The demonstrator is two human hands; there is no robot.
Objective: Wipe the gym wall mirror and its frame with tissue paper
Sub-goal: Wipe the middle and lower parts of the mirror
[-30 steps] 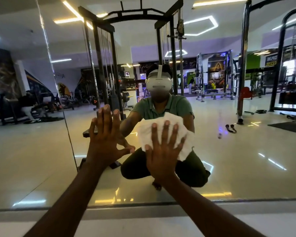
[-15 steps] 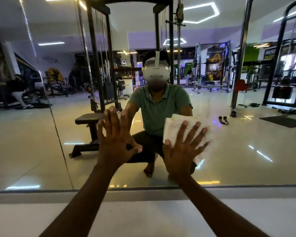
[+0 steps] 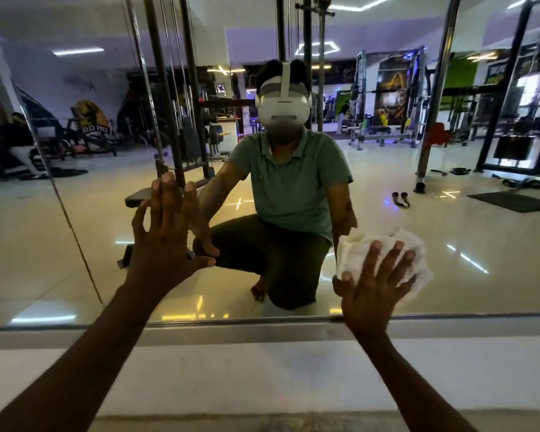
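Observation:
The wall mirror (image 3: 449, 260) fills most of the view and shows a crouching person in a green shirt. Its metal bottom frame (image 3: 231, 330) runs across below the glass. My right hand (image 3: 371, 288) presses a crumpled white tissue paper (image 3: 356, 247) flat against the lower right of the glass, fingers spread, just above the frame. Left of centre, my left hand (image 3: 166, 241) lies flat on the glass with straight fingers and holds nothing.
A vertical seam (image 3: 63, 210) between mirror panels slants down left of my left hand. Below the frame lies a pale ledge or floor strip (image 3: 262, 375). Gym machines, a bench and a dark mat appear only as reflections.
My right hand has slid the tissue down and to the right across the glass, close to the bottom frame. My left hand stays flat on the mirror.

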